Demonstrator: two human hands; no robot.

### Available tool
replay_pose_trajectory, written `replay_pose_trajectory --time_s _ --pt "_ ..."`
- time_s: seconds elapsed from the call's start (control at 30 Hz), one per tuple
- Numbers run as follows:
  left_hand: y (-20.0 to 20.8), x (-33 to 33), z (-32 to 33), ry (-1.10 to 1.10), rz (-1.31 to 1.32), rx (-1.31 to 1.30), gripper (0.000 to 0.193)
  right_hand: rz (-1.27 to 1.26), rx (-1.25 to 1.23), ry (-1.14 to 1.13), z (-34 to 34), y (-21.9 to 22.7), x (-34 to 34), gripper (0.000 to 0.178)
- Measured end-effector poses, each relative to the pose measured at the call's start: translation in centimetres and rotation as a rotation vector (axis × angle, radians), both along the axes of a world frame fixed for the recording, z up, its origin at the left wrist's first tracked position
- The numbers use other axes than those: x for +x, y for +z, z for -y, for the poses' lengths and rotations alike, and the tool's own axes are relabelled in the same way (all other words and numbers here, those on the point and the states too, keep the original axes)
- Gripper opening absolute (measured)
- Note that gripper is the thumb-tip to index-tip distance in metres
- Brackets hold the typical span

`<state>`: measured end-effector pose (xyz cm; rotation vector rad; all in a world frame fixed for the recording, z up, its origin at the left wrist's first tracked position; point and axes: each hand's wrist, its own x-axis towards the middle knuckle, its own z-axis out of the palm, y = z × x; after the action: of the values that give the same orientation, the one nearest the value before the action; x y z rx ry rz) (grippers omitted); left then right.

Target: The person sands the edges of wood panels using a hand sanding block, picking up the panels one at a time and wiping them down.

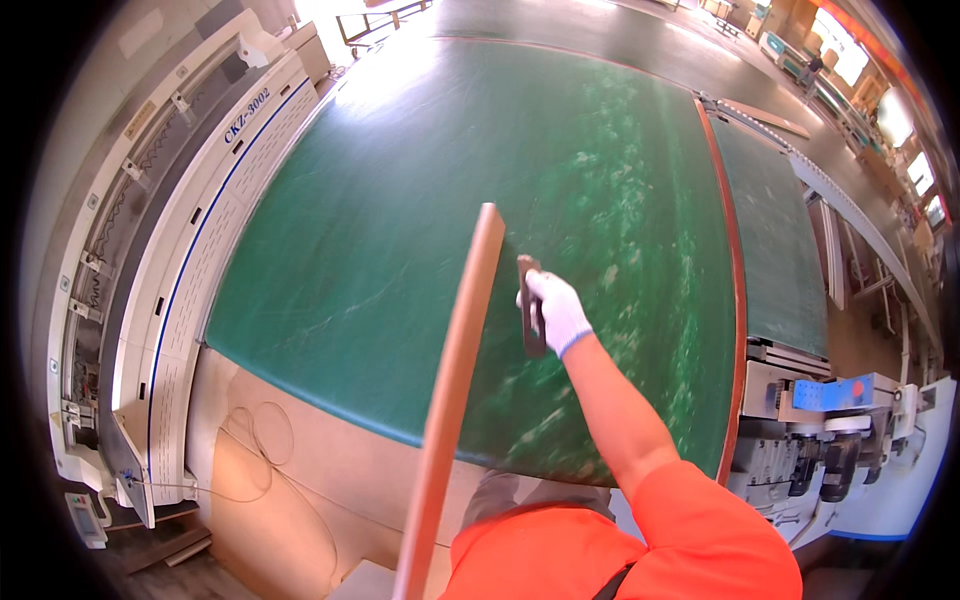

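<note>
My right hand point(557, 308), in a white glove with a blue cuff, is closed round a narrow dark brown hand tool point(535, 338). A bar-like grip seems to run along the tool's side; its exact kind is not clear. Just left of this hand, a long reddish-brown wooden board point(458, 375) is seen nearly edge-on. Its far end is over the green conveyor belt point(370, 230), and its near end runs out at the lower edge. The tool is apart from the board in the picture. My left hand is out of sight.
A long white machine housing point(222, 190) borders the belt on the left. At the right are a brown edge strip point(735, 260), a second green belt point(775, 240) and motors point(838, 470). A thin hose point(268, 455) lies coiled on the floor beside wooden offcuts point(180, 545).
</note>
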<state>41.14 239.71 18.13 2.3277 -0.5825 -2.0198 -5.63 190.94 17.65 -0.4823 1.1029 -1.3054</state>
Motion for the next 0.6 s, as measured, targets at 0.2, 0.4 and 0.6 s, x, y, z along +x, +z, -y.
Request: replay_pose_trajectory --time_s 0.2,0.4,0.6 --pt "-0.5 0.0 0.9 0.129 -0.168 -0.105 0.046 0.076 0.003 0.317 -6.3 2.6 4.6 0.018" --pt "-0.9 -0.9 4.1 0.537 -0.787 -0.156 0.058 0.038 0.099 0.385 -8.1 2.3 6.5 0.016" --pt "3.2 -4.6 14.4 0.468 -1.237 -0.064 0.058 -0.017 0.101 0.351 -9.9 3.2 5.1 0.018"
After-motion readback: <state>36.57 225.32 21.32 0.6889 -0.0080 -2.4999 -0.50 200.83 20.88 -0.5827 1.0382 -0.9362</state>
